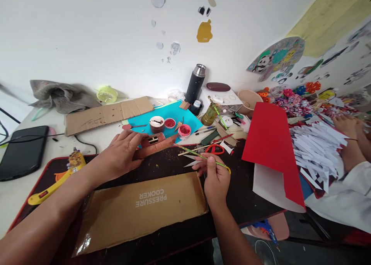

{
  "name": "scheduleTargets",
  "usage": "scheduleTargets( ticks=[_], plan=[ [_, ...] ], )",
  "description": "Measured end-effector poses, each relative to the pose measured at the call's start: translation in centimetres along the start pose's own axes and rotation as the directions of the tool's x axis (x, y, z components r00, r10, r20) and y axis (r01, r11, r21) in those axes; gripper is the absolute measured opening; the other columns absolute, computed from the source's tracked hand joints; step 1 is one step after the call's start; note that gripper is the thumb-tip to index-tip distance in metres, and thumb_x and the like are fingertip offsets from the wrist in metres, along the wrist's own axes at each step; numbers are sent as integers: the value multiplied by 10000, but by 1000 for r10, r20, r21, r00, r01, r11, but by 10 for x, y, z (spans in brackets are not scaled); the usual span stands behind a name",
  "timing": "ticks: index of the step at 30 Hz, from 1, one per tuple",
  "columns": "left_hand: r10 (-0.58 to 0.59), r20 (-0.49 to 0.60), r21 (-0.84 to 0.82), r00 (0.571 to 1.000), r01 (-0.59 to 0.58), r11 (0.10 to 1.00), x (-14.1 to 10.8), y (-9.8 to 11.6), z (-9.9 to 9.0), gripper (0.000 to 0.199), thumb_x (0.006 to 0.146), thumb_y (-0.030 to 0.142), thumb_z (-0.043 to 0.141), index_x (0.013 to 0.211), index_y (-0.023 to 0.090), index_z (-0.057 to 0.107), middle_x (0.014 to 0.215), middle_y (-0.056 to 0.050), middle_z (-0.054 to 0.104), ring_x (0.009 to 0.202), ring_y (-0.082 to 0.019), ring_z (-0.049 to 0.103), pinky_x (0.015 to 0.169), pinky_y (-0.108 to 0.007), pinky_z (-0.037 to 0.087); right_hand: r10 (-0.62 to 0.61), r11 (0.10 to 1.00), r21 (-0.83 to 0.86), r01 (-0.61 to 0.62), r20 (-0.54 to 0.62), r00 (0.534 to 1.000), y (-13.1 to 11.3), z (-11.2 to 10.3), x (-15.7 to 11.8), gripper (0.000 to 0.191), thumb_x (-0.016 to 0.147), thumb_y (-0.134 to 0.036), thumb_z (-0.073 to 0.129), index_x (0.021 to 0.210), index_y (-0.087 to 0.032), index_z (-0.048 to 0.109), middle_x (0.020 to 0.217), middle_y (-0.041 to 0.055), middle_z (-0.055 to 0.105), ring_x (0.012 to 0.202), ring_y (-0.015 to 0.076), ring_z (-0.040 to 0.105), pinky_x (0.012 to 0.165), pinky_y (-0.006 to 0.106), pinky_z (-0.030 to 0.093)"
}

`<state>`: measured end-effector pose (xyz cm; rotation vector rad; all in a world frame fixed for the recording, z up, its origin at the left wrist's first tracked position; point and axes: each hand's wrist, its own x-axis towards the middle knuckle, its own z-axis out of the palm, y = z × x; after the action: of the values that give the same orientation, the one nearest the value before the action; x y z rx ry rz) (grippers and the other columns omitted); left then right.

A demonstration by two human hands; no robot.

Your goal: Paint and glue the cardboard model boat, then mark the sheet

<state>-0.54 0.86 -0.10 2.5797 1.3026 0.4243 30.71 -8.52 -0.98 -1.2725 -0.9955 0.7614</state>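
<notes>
My left hand (pixel 123 151) grips the left end of a reddish-brown, boat-shaped model (pixel 158 146), which has a small framed opening on top. My right hand (pixel 216 176) pinches a thin green-handled paintbrush (pixel 199 154), its tip pointing left, close to the model's right end. Just behind the model, an open jar of red paint (pixel 184 131) stands beside a red-stained lid (pixel 170 123) and a brown jar with a white top (pixel 157 129). Under my hands lies a brown cardboard piece (pixel 145 218) printed "PRESSURE COOKER". Orange-handled scissors (pixel 215 149) lie partly behind my right hand.
A yellow glue gun (pixel 52 185) and a black phone (pixel 23 151) lie left. Behind are a cardboard strip (pixel 110 114), a blue sheet (pixel 176 112) and a thermos (pixel 195 83). Red paper (pixel 268 137) stands right, near white paper strips (pixel 315 145) and another person's arm (pixel 352 145).
</notes>
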Motion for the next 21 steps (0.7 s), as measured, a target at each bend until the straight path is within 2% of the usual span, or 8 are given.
scheduleTargets(
  ticks=[3,8,16,21],
  plan=[
    [-6,6,1,1000,6,1000,0,-1,1,489,859,344,674,1334,257,597,1288,-125,717,1276,-412,601,1108,-588,488,-6,1000,5,6,-14,1000,-2,1,0,470,1088,-623,643,1003,-187,795,871,103,868,599,202,787,460,271,582],
    [10,-26,-9,1000,-10,1000,-1,-1,3,534,868,341,670,1386,258,569,1337,-138,700,1342,-422,572,1174,-631,449,-10,999,32,8,57,998,-1,9,-2,460,1090,-611,643,980,-194,802,898,107,872,612,198,801,463,255,563],
    [-23,-13,-17,1000,23,1000,0,-1,3,490,859,383,685,1325,262,598,1315,-127,711,1327,-422,580,1146,-599,466,-9,1000,-9,9,-32,999,0,1,2,484,1083,-637,636,997,-186,789,882,110,870,600,209,789,456,277,569],
    [-3,-9,0,1000,3,1000,-2,-1,2,527,905,372,643,1412,243,583,1363,-152,692,1327,-430,566,1121,-605,470,-3,999,41,0,57,998,-1,9,-2,459,1089,-612,642,985,-195,802,904,109,875,617,203,802,462,264,566]
  ],
)
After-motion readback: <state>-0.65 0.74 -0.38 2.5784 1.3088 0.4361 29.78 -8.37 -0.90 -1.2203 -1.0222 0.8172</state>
